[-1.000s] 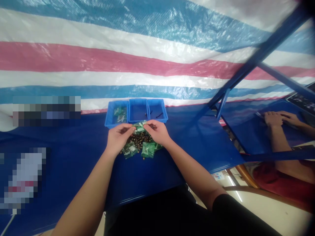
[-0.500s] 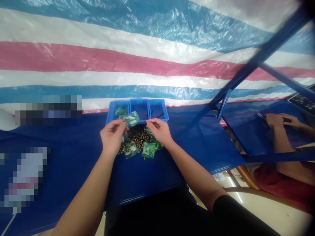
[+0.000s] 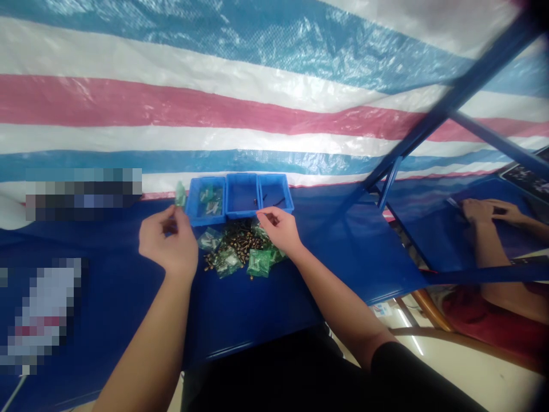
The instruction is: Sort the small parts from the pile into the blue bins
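My left hand [image 3: 169, 237] pinches a small green plastic bag [image 3: 180, 193], held up left of the blue bins. My right hand [image 3: 278, 229] hovers over the right side of the pile with thumb and forefinger together; whether anything is between them is hidden. Below the bins lies a pile of small brass-and-dark metal pieces [image 3: 243, 243], perhaps screws. Around it are a green bag [image 3: 259, 263], a clear greenish bag [image 3: 228, 262] and another clear bag [image 3: 210, 239]. Similar bags lie in the left blue bin [image 3: 193, 214].
The middle blue bin [image 3: 241, 194] and right blue bin [image 3: 274, 186] hold a few small dark pieces. Behind the blue table [image 3: 240, 320] hangs a striped plastic sheet [image 3: 214, 103]. A blue metal frame [image 3: 429, 134] rises at right, beyond which another person's hands [image 3: 489, 210] rest.
My left hand has moved left, carrying the green bag from in front of the bins to beside the left bin. My right hand has barely moved.
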Demonstrator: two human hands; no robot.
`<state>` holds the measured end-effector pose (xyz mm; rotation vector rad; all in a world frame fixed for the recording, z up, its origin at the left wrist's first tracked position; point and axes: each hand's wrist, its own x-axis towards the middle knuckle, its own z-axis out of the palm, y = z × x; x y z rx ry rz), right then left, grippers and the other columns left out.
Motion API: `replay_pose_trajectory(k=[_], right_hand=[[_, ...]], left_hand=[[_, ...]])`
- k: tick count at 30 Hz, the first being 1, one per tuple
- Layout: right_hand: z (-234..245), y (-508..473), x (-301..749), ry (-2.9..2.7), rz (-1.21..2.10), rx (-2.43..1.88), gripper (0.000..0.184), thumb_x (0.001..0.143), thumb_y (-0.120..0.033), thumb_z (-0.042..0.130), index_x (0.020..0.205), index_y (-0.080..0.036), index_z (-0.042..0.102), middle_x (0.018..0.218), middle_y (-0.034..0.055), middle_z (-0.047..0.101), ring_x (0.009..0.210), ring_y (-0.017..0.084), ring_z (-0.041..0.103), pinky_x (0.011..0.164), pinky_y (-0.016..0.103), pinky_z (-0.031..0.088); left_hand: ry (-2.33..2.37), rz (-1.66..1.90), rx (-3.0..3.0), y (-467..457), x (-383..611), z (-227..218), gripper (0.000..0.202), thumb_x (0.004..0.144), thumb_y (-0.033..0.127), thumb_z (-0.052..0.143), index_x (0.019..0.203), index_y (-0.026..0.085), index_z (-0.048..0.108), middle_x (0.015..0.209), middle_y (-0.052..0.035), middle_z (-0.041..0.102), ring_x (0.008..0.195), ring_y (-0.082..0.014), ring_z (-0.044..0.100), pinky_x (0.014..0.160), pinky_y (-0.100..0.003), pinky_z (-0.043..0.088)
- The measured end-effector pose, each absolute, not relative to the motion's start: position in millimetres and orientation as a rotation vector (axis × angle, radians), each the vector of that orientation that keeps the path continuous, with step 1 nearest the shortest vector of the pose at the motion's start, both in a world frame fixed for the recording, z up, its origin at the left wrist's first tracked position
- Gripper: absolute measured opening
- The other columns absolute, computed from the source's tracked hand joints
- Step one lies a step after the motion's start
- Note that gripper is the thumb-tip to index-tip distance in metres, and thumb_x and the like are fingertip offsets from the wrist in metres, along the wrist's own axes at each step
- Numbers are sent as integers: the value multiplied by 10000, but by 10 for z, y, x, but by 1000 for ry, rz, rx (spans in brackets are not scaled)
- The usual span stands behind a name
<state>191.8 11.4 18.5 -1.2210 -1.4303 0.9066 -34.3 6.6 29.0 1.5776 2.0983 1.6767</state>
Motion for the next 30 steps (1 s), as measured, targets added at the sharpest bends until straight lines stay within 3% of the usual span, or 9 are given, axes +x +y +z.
replay_pose_trajectory(k=[2, 5, 8, 11, 18, 25, 30], right_hand=[[182, 118, 1937, -1477, 852, -1257, 272, 887, -413, 570, 966, -200, 719, 666, 0, 652, 589, 133, 590, 609, 260, 501], [178, 120, 1957, -1656, 758, -1269, 232, 880, -361, 587, 988, -204, 719, 750, 10, 692, 614, 132, 585, 655, 269, 503], [175, 104, 1941, -1959, 632, -1207, 185, 858, -264, 618, 998, -205, 722, 934, 40, 733, 787, 166, 620, 788, 298, 503], [151, 81, 1898, -2181, 527, -1158, 203, 866, -195, 599, 1032, -187, 716, 1023, 55, 739, 917, 204, 603, 881, 334, 479], [67, 77, 1846, -2206, 433, -1219, 249, 903, -233, 576, 1114, -170, 693, 1044, 74, 731, 937, 226, 556, 892, 362, 462], [48, 53, 1791, -2291, 313, -1285, 272, 936, -242, 516, 1103, -175, 720, 935, 97, 667, 919, 243, 511, 863, 374, 452], [53, 35, 1777, -2274, 323, -1286, 179, 899, -167, 528, 959, -169, 697, 911, 85, 657, 916, 231, 509, 865, 357, 442]], left_hand=[[2094, 1573, 1804, 88, -362, 266, 219, 879, 304, 596, 997, 149, 697, 1026, -115, 661, 960, -238, 606, 909, -421, 471], [2072, 1557, 1932, 113, -352, 245, 210, 846, 217, 601, 1022, 168, 705, 993, -109, 680, 962, -256, 609, 957, -454, 439], [2043, 1655, 1957, 98, -325, 249, 208, 868, 179, 551, 1009, 176, 704, 1043, -121, 676, 1060, -280, 578, 998, -469, 405], [2020, 1681, 1970, 69, -303, 246, 208, 886, 172, 532, 1005, 187, 701, 1012, -109, 688, 1044, -267, 586, 982, -443, 423], [1965, 1688, 2031, 37, -214, 207, 196, 864, 164, 555, 978, 191, 713, 953, -75, 724, 949, -229, 644, 951, -405, 453], [1779, 1647, 2036, -31, -112, 186, 198, 824, 177, 562, 947, 193, 717, 925, -59, 731, 895, -197, 669, 849, -335, 514], [1705, 1647, 2094, -37, -87, 187, 204, 833, 164, 548, 952, 181, 713, 907, -60, 722, 843, -179, 660, 835, -318, 512]])
